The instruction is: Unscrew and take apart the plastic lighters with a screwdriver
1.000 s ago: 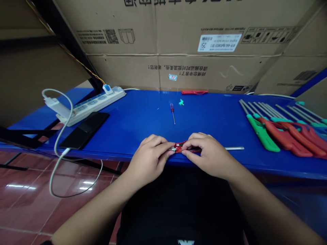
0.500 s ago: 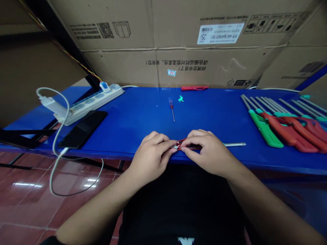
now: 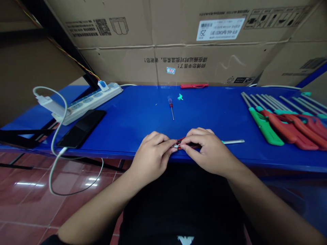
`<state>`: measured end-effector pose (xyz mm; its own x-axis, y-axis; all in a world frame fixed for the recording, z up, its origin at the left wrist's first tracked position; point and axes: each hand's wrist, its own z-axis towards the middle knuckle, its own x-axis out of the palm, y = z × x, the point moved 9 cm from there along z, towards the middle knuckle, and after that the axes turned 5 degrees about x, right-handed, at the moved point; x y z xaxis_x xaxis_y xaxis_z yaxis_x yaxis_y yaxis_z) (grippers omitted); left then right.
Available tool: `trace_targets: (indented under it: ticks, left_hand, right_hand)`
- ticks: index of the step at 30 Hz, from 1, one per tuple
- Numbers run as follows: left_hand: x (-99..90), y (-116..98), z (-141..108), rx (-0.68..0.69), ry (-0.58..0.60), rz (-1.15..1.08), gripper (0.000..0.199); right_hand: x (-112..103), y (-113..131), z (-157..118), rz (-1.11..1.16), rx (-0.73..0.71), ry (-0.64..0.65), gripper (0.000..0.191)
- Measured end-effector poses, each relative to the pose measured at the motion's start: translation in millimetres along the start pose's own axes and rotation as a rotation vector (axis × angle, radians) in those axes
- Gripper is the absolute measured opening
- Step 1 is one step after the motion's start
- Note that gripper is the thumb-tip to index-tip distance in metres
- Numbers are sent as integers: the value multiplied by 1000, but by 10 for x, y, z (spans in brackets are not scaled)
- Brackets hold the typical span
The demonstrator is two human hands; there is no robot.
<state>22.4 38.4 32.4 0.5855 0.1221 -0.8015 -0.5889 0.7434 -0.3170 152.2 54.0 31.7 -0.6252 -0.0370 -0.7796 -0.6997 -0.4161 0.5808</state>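
Near the front edge of the blue table lies an opened red long-reach lighter (image 3: 181,140), partly covered by both hands. Its metal tube (image 3: 233,142) sticks out past my right hand. My left hand (image 3: 152,154) is closed, thumb and forefinger pinching the lighter's left end by a small whitish part (image 3: 175,146). My right hand (image 3: 209,149) is closed too, its fingertips pressed together over the inside of the lighter casing. Whether a small part sits between those fingertips is hidden. Beyond my hands lies a screwdriver (image 3: 171,108) with a clear purplish-red handle, beside a small teal plastic piece (image 3: 180,97).
A red casing half (image 3: 194,86) rests at the back against a cardboard box (image 3: 127,64). Several assembled lighters (image 3: 284,127), green and red, lie at the right. On the left are a power strip (image 3: 89,102) and a black phone (image 3: 81,128) with a looping white cable (image 3: 53,143).
The view has shifted slightly. Both hands stay at the lighter, with the right fingertips moved a little to the left, closer to the left fingertips.
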Motion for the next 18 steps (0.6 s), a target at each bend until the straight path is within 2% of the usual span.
trace_targets:
  ticks: [18]
  left_hand:
    - [-2, -58, 7, 31, -48, 29, 22]
  right_hand:
    - [7, 7, -20, -14, -36, -7, 13]
